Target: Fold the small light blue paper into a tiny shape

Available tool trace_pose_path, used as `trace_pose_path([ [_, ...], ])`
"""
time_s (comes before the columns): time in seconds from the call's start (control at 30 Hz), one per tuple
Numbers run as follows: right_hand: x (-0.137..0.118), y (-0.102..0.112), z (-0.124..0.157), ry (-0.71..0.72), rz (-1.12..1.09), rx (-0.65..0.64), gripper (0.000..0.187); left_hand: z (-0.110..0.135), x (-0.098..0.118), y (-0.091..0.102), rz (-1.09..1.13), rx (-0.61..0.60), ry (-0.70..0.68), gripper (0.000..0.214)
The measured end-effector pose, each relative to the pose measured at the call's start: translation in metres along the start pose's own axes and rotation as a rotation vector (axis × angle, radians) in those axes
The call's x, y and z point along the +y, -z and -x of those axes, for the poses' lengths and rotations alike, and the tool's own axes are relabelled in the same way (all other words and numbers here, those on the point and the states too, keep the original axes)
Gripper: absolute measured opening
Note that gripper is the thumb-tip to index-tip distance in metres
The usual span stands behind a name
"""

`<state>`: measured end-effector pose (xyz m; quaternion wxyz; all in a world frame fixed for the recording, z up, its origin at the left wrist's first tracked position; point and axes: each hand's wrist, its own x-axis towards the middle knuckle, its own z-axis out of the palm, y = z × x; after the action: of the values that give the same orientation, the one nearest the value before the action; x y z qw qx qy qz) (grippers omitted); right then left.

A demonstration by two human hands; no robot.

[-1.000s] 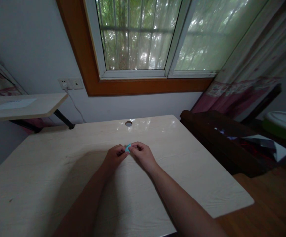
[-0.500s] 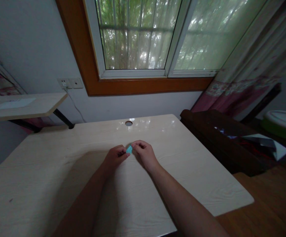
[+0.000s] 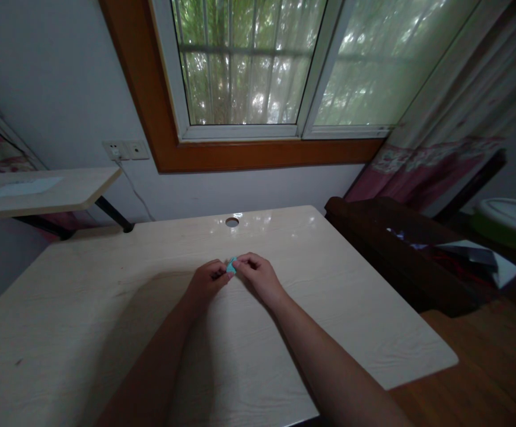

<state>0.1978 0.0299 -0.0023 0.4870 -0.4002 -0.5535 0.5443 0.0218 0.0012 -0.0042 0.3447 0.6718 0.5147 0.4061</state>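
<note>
A small turquoise piece (image 3: 231,265), too small to name, sits between the fingertips of both my hands over the middle of a pale wooden desk (image 3: 107,308). My left hand (image 3: 207,281) pinches it from the left, fingers curled. From the right, my right hand (image 3: 258,277) pinches the same piece with curled fingers. Both forearms reach in from the bottom of the view. Most of the piece is hidden by my fingers.
A round cable hole (image 3: 232,222) is near the desk's far edge. A smaller table (image 3: 44,190) stands at the left under a wall socket (image 3: 126,150). Dark wooden furniture (image 3: 387,249) with papers lies to the right, below a window (image 3: 258,65) and curtain (image 3: 445,136).
Both hands stay together on the turquoise piece; the fingers shift slightly and less of the piece shows now than half a second ago.
</note>
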Motion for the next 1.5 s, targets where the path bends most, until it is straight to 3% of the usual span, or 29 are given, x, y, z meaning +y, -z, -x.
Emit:
trace_pose_path([
  [0.43,0.003,0.003,-0.002,0.046,0.069,0.063,0.023,-0.003,0.001,-0.001,-0.028,0.006,0.045,0.022],
  [0.73,0.007,0.001,-0.002,0.076,0.113,-0.047,0.02,-0.002,-0.002,0.0,-0.003,0.012,0.052,0.022],
  [1.1,0.005,0.001,-0.003,0.054,0.077,0.023,0.021,-0.001,0.002,-0.001,0.079,0.023,0.1,0.024],
  [1.5,0.001,0.003,-0.003,0.067,0.122,0.072,0.019,-0.002,0.002,-0.003,0.006,0.05,0.065,0.022],
])
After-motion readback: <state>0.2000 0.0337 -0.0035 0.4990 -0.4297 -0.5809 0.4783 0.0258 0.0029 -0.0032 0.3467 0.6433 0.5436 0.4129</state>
